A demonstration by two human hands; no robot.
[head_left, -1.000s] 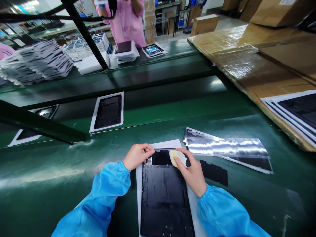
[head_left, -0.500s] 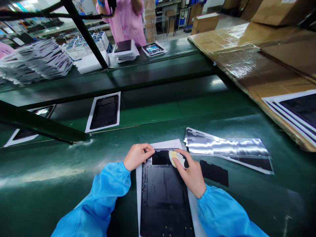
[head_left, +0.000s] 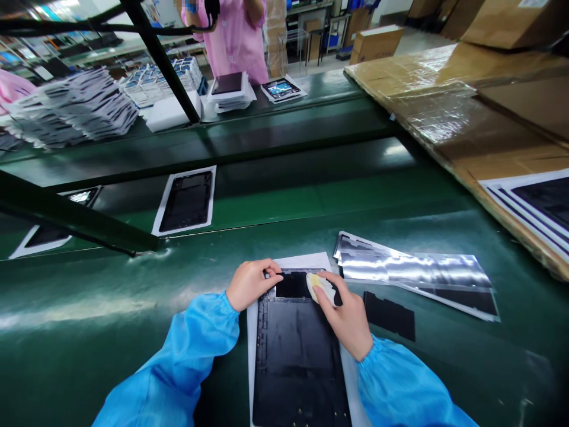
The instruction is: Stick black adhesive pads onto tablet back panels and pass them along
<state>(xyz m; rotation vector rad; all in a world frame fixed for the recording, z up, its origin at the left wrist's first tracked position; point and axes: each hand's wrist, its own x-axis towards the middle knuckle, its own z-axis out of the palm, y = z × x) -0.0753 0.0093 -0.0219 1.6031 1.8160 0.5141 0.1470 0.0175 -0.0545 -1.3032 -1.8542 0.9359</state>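
Observation:
A black tablet housing (head_left: 300, 362) lies on a white sheet (head_left: 252, 356) in front of me. A dark rectangular film patch (head_left: 291, 286) covers part of its far end. My left hand (head_left: 254, 282) is closed, thumb and fingers pinched at the patch's left corner; whatever is between the tips is hidden. In my right hand (head_left: 344, 311) is a white and yellowish wiping pad (head_left: 319, 287), pressed on the right part of the patch. Right of the housing lies a loose black film piece (head_left: 390, 314). Silvery film strips (head_left: 413, 268) overlap behind it.
Another tablet housing (head_left: 186, 200) rides on the green belt (head_left: 284, 187) beyond. A dark metal post (head_left: 80, 213) slants in from the left. Cardboard (head_left: 444, 118) with stacked panels (head_left: 544, 196) borders the right. Across the line stands a person in pink (head_left: 235, 41).
My view has shifted slightly. The housing on the far belt has moved a little left relative to the bench. Both hands keep nearly the same place on the housing.

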